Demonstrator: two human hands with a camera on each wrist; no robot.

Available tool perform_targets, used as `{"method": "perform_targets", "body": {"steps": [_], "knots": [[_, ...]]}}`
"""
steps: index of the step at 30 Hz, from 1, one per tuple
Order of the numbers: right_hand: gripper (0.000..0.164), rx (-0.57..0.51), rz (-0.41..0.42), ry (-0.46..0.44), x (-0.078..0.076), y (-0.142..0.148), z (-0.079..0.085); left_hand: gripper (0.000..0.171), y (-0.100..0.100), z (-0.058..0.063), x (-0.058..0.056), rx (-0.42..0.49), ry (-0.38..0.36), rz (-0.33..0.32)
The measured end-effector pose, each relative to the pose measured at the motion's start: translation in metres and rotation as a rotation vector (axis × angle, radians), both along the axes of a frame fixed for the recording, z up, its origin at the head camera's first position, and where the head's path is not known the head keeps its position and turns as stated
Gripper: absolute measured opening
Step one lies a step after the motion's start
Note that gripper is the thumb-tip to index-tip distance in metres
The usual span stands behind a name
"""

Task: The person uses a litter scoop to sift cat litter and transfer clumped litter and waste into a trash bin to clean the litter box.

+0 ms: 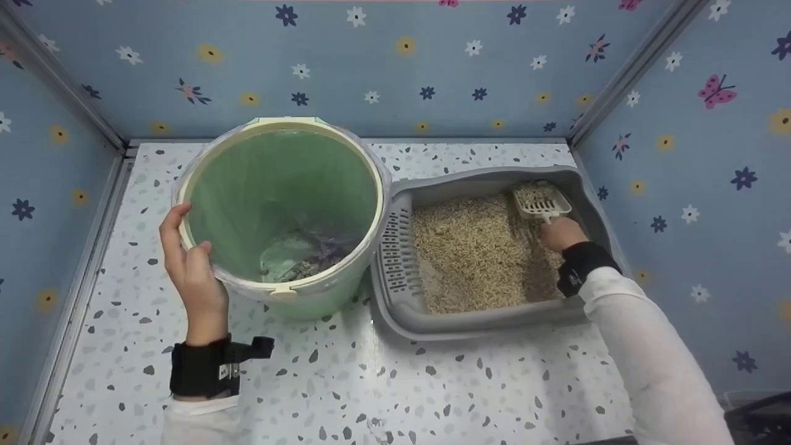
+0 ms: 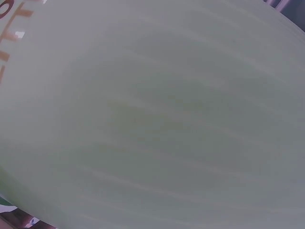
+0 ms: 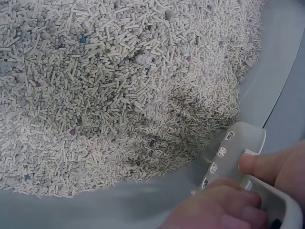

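Note:
My left hand grips the left side of the rim of a green bin, thumb over the edge. A clear liner covers the bin, and clumps of waste lie at its bottom. The bin's pale side fills the left wrist view, hiding the fingers. My right hand holds a white slotted litter scoop by its handle at the far right corner of a grey litter box. Some litter sits in the scoop. Pellet litter covers most of the box floor, with a bare patch near the right side.
The bin stands against the litter box's slotted left end. Flowered blue panels close in the back and both sides. The speckled white floor runs along the front.

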State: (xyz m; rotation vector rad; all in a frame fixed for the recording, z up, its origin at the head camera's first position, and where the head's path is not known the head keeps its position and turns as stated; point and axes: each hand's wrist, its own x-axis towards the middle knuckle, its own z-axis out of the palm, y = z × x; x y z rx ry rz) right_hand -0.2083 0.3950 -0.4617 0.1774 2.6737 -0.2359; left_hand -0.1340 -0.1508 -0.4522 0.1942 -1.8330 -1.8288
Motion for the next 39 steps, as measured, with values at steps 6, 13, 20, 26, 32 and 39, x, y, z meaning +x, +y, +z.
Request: {"method": "perform_targets", "body": {"steps": [6,13,20,26,32,39], "knots": [[0.04,0.025,0.049,0.025,0.002,-0.002,0.001,0.06,0.0,-0.001,0.0,0.005,0.002,-0.005],[0.044,-0.019,-0.038,-0.004,-0.012,0.023,-0.021,0.06,0.001,-0.001,-0.001,0.005,0.013,0.001],[0.051,0.001,0.032,0.078,-0.017,0.04,-0.04,0.061,0.0,0.001,0.0,0.022,0.001,-0.002],[0.045,-0.008,-0.003,-0.017,-0.01,0.023,-0.021,0.061,0.001,0.0,0.001,0.012,-0.006,-0.009],[0.055,-0.019,0.047,-0.04,-0.026,0.059,-0.06,0.06,0.001,0.001,0.002,0.019,-0.003,-0.01],[0.035,-0.07,-0.087,-0.035,0.007,0.003,0.004,0.06,0.001,0.002,0.002,0.02,-0.009,-0.014]]}}
